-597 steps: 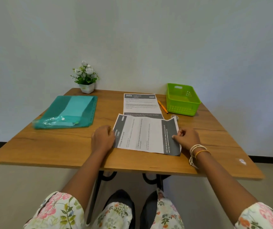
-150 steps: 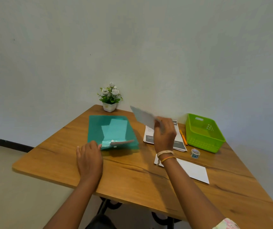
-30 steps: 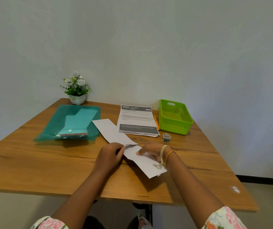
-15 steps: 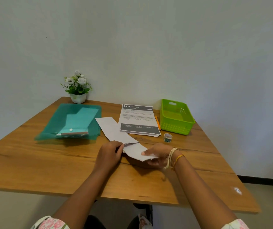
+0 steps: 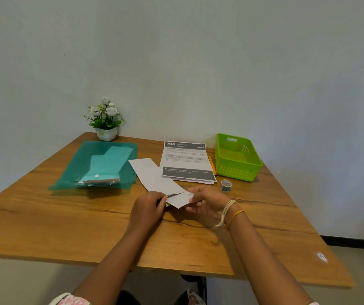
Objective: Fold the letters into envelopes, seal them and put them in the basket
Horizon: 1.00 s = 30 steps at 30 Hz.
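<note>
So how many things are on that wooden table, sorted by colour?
Green: 2 (lime plastic basket, teal plastic folder)
White: 3 (white envelope, folded white paper, printed letter sheets)
Orange: 1 (orange pen)
Other: 2 (tape roll, potted white flowers)
Total: 8

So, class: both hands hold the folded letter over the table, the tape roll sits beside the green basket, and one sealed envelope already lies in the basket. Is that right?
Not quite. The head view shows the basket with nothing in it. The rest stands: the left hand and right hand hold the folded letter over the table, and the tape roll sits beside the basket.
</note>
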Each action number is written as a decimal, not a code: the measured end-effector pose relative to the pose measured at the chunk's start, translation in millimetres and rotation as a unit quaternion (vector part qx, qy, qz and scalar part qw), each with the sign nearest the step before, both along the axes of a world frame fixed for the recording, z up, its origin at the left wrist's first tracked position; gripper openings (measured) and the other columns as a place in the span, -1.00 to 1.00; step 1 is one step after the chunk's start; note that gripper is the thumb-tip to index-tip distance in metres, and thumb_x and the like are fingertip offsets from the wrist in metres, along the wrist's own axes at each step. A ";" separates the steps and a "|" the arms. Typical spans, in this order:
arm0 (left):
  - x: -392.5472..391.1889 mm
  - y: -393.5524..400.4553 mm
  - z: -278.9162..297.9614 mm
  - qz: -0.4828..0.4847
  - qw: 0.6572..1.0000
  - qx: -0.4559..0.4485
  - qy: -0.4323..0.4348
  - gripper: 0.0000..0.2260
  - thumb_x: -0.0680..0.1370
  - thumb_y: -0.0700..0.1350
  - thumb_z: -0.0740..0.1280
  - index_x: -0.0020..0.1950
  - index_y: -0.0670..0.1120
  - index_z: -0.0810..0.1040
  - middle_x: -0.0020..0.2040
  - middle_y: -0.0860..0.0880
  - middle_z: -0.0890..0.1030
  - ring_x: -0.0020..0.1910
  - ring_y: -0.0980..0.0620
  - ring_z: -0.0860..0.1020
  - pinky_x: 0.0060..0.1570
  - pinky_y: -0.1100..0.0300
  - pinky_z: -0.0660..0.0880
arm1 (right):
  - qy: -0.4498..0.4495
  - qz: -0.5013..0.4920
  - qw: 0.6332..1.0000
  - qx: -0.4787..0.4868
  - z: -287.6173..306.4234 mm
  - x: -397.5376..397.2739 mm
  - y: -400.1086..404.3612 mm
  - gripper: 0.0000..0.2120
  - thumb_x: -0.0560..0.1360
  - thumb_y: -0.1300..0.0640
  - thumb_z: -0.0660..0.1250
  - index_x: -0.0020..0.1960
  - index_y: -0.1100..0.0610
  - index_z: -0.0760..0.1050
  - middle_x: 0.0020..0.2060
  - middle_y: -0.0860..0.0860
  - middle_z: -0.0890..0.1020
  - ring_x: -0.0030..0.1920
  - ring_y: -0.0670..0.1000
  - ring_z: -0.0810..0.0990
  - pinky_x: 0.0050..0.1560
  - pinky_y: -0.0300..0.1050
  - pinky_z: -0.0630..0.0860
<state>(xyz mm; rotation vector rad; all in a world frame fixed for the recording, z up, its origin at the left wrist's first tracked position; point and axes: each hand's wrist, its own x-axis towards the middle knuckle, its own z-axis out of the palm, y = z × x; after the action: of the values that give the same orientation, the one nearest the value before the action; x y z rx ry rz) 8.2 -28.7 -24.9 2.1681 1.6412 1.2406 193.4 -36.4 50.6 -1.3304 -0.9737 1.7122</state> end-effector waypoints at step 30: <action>-4.3 -5.6 7.8 -0.063 0.997 0.009 -0.045 -0.86 0.50 -0.16 0.41 0.03 -0.11 0.68 -0.09 -0.01 0.69 -0.15 0.17 0.59 -0.13 0.26 0.58 | -0.391 -0.050 0.884 0.251 -45.5 -14.3 22.6 -0.75 0.32 0.18 0.47 -0.02 0.01 0.56 -0.07 -0.03 0.59 -0.08 -0.05 0.51 -0.29 -0.34 0.37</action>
<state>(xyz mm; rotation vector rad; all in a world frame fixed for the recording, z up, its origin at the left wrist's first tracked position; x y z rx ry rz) 3.9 -34.3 -17.1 2.1543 1.4406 1.3017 179.1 -13.8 5.0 -1.6777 -1.6184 0.7104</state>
